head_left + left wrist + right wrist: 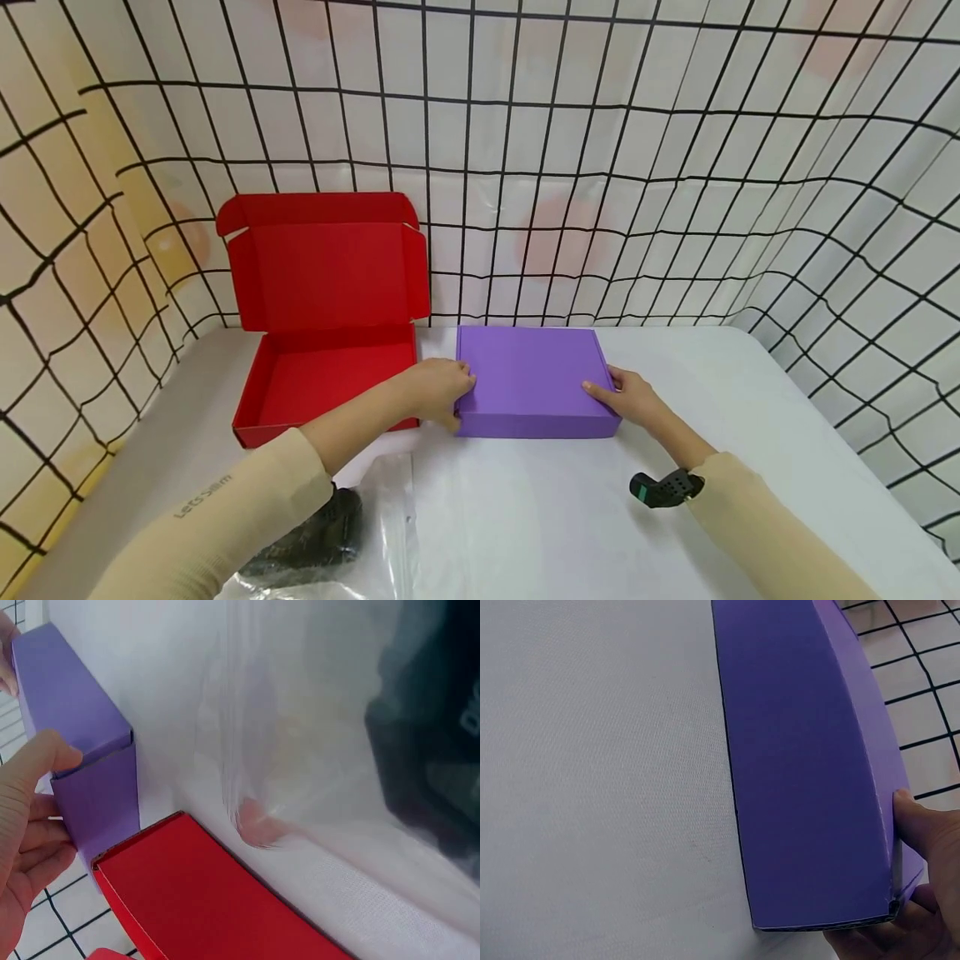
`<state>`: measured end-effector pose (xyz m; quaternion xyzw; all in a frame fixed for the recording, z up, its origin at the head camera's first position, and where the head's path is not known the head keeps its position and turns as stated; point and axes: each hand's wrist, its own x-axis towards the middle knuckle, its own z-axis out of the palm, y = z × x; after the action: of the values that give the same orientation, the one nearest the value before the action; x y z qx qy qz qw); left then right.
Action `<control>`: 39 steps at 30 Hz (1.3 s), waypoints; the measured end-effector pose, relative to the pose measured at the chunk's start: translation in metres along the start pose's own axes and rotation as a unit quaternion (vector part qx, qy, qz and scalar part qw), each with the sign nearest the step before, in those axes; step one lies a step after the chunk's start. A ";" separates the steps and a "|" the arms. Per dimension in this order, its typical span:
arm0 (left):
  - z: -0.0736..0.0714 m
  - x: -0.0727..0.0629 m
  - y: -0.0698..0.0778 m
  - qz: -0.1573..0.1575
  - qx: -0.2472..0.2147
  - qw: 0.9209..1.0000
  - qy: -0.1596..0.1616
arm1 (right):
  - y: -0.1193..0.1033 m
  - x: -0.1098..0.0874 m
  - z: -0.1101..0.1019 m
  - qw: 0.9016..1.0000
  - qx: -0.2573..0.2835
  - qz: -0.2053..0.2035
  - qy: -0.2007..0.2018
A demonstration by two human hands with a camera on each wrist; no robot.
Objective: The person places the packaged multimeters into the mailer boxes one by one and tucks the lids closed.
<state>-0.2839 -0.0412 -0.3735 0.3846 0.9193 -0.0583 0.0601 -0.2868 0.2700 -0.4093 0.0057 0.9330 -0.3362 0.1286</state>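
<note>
A closed purple cardboard box (532, 375) lies flat on the white table, its long side facing me. At its left end my left hand (438, 390) grips it; in the left wrist view the thumb (56, 756) lies at the lid's edge and the other fingers bend against the end wall. My right hand (633, 397) holds the opposite end, thumb on top, the other fingers partly hidden behind the end wall and under the corner in the right wrist view. Immediately left of the purple box stands an open red cardboard box (330, 279), lid raised, nothing visible inside.
A clear plastic bag (390, 517) with a dark item (322, 533) inside lies at the front left, partly under my left forearm. Black wire grid panels (555, 167) enclose the table at the back and both sides. A black band (666, 488) is on my right wrist.
</note>
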 end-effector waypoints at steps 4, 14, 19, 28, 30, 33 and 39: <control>0.002 0.000 0.002 0.009 0.012 1.000 0.010 | 0.000 -0.001 0.000 1.000 0.002 0.000 0.002; 0.011 -0.002 0.003 0.017 0.051 0.997 0.051 | 0.001 -0.001 0.000 1.000 -0.002 -0.005 0.002; 0.015 -0.003 0.004 0.019 0.058 0.996 0.063 | 0.002 0.000 0.000 1.000 -0.005 -0.004 -0.001; 0.015 -0.005 0.006 0.025 0.085 0.993 0.075 | 0.002 0.003 0.002 1.000 -0.011 -0.004 0.001; 0.015 -0.006 0.007 0.022 0.090 0.993 0.076 | 0.001 0.003 0.003 1.000 -0.013 -0.001 0.000; 0.015 -0.006 0.008 0.019 0.097 0.992 0.075 | -0.001 0.002 0.002 1.000 -0.016 0.001 -0.001; 0.014 -0.005 0.008 0.023 0.114 0.990 0.081 | 0.000 0.003 -0.001 1.000 -0.022 0.001 -0.005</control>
<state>-0.2737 -0.0408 -0.3874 0.4132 0.8995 -0.1302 -0.0573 -0.2898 0.2705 -0.4094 0.0020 0.9394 -0.3156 0.1335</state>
